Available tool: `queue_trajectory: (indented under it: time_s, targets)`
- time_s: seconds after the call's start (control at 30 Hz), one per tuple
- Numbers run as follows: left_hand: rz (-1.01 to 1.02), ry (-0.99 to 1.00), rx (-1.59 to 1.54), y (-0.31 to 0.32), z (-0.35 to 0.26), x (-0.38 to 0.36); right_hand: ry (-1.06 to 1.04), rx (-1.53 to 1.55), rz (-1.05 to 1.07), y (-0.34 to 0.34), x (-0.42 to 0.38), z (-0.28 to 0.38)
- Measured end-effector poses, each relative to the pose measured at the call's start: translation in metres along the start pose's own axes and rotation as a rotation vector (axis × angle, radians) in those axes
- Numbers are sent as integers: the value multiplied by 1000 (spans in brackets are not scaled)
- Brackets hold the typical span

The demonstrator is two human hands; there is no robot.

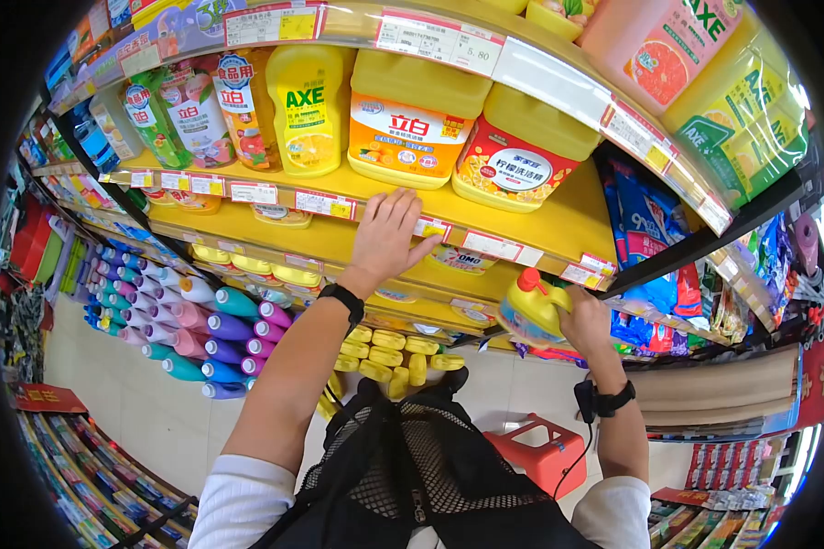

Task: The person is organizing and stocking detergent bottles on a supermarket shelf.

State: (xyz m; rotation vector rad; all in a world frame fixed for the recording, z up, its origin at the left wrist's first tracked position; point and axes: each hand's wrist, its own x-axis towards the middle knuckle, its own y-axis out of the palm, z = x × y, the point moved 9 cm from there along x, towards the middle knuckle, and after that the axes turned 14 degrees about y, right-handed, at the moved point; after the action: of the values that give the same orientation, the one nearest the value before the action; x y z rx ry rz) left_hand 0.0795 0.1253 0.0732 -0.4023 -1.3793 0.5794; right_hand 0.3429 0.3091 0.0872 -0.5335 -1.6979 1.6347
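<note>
Mesh bag (430, 476): black, seen closest to the lens, hung at the chest.
Yellow bottle (533, 306): red-capped, tilted, held below the shelf edge by the right hand (588, 320), whose fingers were wrapped round it.
Left hand (389, 240): laid flat, fingers spread, on the yellow shelf (558, 224) edge beside the price tags.
Step judged: shelving in hand; the bottle not yet placed.
Next move judged: a lift onto the shelf beside the yellow tubs (417, 123).
Red basket (545, 453): noted on the floor below.

Large yellow detergent jugs (418, 128), purple and teal bottles (201, 334) below, red basket (545, 453), black mesh bag (430, 476)
</note>
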Motion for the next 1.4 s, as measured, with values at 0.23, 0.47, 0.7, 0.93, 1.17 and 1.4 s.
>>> queue_trajectory:
  time_s: [0.23,0.47,0.7,0.93,1.17,1.4]
  targets:
    - [-7,8,37,0,1,2,11,246,-340,-87,-21,-3]
    - [-32,-2,-17,1,2,2,484,730,-431,-143,-31,-38]
    - [4,-14,-24,-1,3,3,431,1464,-538,-164,14,-73]
    - [-4,-8,-15,-2,2,2,502,1699,-399,-131,40,-94]
    - [-24,1,-17,1,1,1,413,1681,-541,-147,62,-86]
    - [-30,10,-20,1,1,2,303,1541,-710,-155,92,-59]
